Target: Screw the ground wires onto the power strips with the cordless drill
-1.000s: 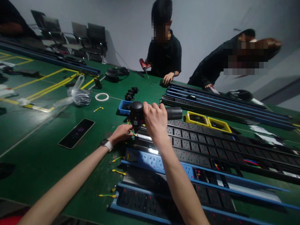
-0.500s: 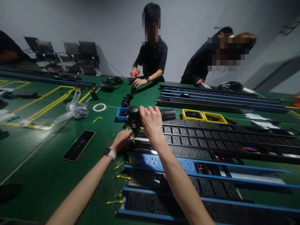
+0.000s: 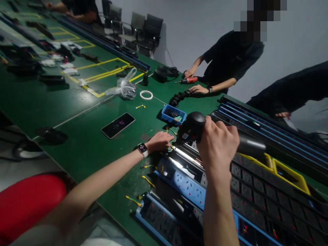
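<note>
My right hand (image 3: 219, 141) is wrapped round a black power screwdriver (image 3: 191, 126), whose nose points down at the left ends of the power strips. My left hand (image 3: 160, 140), with a watch on its wrist, lies low beside those ends, fingertips pinched at a short yellow-green wire (image 3: 171, 146). The screwdriver's tip is close to these fingers; whether it touches a screw I cannot tell. Nearer to me are a blue power strip (image 3: 188, 186) and a blue-edged one with black sockets (image 3: 156, 213), with yellow-green wires (image 3: 133, 200) sticking out of their ends.
Beyond my left hand is a blue bin (image 3: 166, 116) of small parts. A phone (image 3: 118, 125), a white ring (image 3: 146, 95) and a plastic bag (image 3: 127, 89) lie on the green table. Yellow bins (image 3: 290, 174) stand to the right. Across the table, a co-worker's hand is near a red drill (image 3: 189, 80).
The view has swung left and tilted, so both hands appear farther right. My right hand still holds the screwdriver over the strip ends. The co-worker's red drill now lies lower, on the table.
</note>
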Available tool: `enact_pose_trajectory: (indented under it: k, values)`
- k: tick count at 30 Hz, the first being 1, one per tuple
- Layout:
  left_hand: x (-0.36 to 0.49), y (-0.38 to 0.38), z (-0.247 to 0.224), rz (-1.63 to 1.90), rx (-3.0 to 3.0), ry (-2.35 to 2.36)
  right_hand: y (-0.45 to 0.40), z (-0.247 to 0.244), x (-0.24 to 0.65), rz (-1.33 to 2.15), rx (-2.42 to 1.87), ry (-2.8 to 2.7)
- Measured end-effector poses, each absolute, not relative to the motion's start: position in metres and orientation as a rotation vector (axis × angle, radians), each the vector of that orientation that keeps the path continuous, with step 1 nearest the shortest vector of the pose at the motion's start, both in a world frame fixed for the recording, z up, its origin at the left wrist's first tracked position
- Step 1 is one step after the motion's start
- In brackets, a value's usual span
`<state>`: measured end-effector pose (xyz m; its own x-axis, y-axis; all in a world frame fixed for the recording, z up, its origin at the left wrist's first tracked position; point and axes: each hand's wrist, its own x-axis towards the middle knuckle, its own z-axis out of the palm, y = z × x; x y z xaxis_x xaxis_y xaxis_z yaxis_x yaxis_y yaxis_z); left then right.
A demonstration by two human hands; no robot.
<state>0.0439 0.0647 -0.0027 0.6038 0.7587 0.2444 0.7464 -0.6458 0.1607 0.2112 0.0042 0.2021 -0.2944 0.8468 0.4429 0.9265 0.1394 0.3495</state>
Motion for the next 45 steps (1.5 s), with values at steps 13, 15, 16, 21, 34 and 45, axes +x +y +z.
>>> enact_pose_trajectory:
  k: [13,15,16,21,34,45]
  values:
    - [0.036,0.075,-0.011,0.584,2.666,1.167,-0.001,0.202,0.186,-1.101,-1.628,-2.337]
    - [0.035,0.074,-0.008,0.582,2.657,1.157,0.001,0.2,0.188,-1.141,-1.606,-2.318]
    - [0.034,0.074,-0.007,0.586,2.652,1.158,0.002,0.2,0.188,-1.159,-1.582,-2.306]
    - [0.035,0.074,-0.009,0.589,2.665,1.157,-0.001,0.203,0.184,-1.082,-1.622,-2.351]
    - [0.027,0.077,-0.012,0.585,2.659,0.916,0.007,0.196,0.213,-0.9,-1.86,-2.203]
    - [0.026,0.076,-0.008,0.579,2.45,0.898,-0.028,0.216,0.24,-0.641,-1.863,-2.622]
